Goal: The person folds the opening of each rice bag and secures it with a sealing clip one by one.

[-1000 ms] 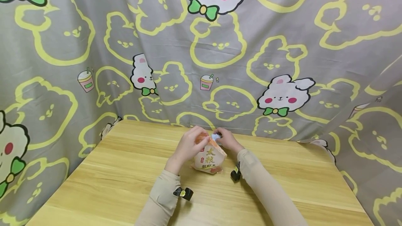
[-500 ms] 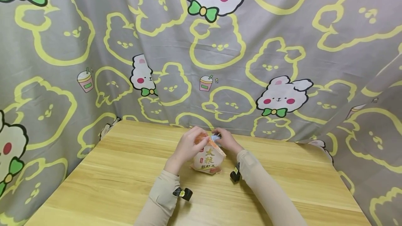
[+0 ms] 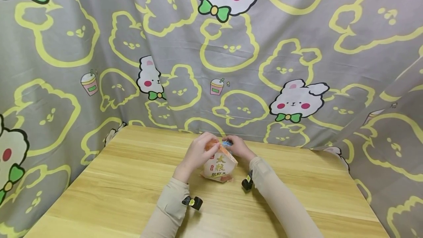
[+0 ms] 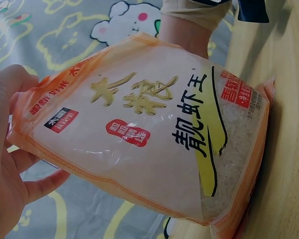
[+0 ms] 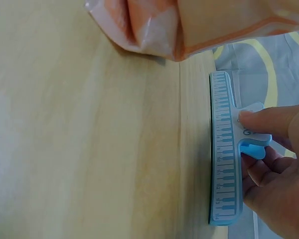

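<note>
A clear and orange plastic bag of rice (image 3: 219,170) stands on the table, with rice grains showing through its lower part in the left wrist view. My left hand (image 3: 199,152) holds the bag by its upper edge, thumb on the front and fingers behind. Just beyond the bag, my right hand (image 3: 242,148) grips a light blue bag clip (image 5: 224,159) by its handles, thumb on one tab and fingers on the other. The clip has a long straight bar printed with a piano-key pattern. Bag and clip are apart in the right wrist view.
The wooden table (image 3: 125,183) has its back edge close behind both hands. A grey curtain (image 3: 185,54) with yellow outlines and rabbit prints hangs along the back and sides. Black wrist cameras are strapped to both sleeves.
The clip has turned slightly in my right hand, so a deeper blue side shows in the head view. My left hand and the bag stay nearly still.
</note>
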A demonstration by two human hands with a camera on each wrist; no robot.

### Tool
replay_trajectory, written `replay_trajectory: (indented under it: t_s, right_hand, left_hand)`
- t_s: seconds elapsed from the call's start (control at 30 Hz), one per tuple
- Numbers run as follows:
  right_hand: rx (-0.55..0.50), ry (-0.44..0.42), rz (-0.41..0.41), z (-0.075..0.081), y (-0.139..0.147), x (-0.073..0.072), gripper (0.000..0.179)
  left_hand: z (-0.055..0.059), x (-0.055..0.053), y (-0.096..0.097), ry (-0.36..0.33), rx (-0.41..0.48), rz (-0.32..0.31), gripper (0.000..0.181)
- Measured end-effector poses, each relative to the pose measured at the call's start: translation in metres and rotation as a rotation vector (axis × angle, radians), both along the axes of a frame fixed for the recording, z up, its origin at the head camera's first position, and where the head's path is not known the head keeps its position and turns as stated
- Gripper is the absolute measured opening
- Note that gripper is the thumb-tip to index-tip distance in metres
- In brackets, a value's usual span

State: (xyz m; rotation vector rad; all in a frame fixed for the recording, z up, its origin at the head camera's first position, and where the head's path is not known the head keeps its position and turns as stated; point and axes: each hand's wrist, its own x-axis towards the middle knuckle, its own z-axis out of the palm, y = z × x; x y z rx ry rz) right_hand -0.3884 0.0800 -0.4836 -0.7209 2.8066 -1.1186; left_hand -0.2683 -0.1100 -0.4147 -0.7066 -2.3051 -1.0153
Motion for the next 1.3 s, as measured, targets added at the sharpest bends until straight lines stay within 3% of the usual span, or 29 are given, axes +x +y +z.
replay_trajectory:
  t_s: [0.47,1.03,1.3]
  right_hand:
    - [-0.075,-0.106,-0.018,0.010,0.005,0.010,0.028]
    - [-0.160,-0.138,-0.044,0.006,0.015,0.010,0.037]
    - [-0.235,-0.162,-0.066,0.011,0.019,0.016,0.039]
  left_hand:
    - [0.002,0.001,0.000,0.013,-0.001,0.000,0.007]
    - [0.002,0.001,0.000,0.001,0.006,-0.010,0.007]
    - [0.002,0.001,0.000,0.004,0.014,-0.006,0.006]
